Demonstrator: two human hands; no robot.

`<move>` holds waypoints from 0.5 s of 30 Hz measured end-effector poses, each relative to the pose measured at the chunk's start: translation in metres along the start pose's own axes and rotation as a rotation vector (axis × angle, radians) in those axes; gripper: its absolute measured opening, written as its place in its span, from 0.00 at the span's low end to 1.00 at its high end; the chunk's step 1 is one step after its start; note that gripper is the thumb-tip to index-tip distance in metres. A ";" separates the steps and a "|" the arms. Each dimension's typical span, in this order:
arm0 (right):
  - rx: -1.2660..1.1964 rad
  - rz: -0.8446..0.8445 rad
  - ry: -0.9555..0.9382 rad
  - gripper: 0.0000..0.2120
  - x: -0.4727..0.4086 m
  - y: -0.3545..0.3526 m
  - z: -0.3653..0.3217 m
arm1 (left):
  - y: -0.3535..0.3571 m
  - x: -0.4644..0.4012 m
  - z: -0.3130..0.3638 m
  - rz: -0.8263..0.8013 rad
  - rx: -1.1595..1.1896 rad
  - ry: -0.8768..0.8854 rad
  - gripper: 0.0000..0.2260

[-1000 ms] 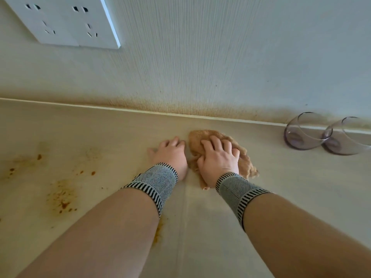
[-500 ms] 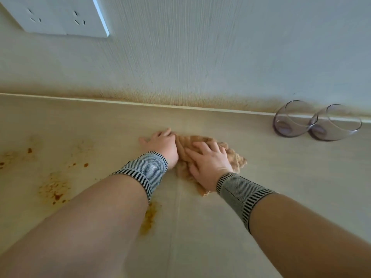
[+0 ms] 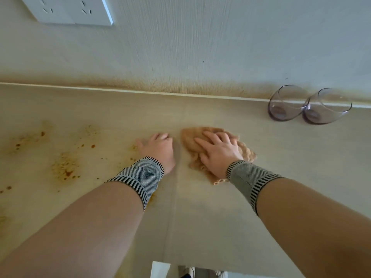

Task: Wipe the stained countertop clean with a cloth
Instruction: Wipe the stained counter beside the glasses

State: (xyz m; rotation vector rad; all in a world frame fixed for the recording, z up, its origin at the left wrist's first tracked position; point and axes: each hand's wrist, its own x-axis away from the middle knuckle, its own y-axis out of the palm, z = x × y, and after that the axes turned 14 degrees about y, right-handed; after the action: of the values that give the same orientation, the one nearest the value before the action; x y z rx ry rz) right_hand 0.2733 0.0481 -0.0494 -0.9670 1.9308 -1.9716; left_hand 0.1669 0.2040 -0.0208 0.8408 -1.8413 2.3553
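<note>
While pressed flat on the tan cloth (image 3: 192,144), right hand (image 3: 217,153) with fingers spread and nearly straight, palm down, pinning the cloth to the beige tabletop (image 3: 200,217). Left hand (image 3: 158,150) just left of the cloth, apart from it by a narrow gap, resting on the tabletop, holding nothing, fingers bent at the tips. Striped grey wristbands (image 3: 140,177) on both wrists. Orange-brown stains (image 3: 66,169) well left of the cloth, scattered in patches and specks, one more smear half hidden under the left wristband. Two clear glasses (image 3: 287,105) far right of the cloth, touching each other, against the wall (image 3: 200,47). White socket plate (image 3: 68,11) on the wall, high and left of the cloth.
</note>
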 end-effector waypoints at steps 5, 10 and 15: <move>-0.106 -0.032 0.275 0.27 -0.007 0.005 -0.025 | 0.006 0.017 0.011 -0.014 0.000 0.011 0.28; 0.041 0.008 -0.155 0.26 0.039 0.014 -0.005 | 0.012 0.016 0.015 -0.001 0.019 -0.011 0.26; -0.024 0.000 0.292 0.28 0.018 0.001 0.022 | 0.010 0.026 0.020 -0.020 -0.005 -0.009 0.31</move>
State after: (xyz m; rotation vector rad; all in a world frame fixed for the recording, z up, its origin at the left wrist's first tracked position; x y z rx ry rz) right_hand 0.2721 0.0195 -0.0468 -0.7162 2.1046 -2.1979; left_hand 0.1486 0.1746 -0.0155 0.8674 -1.8326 2.3376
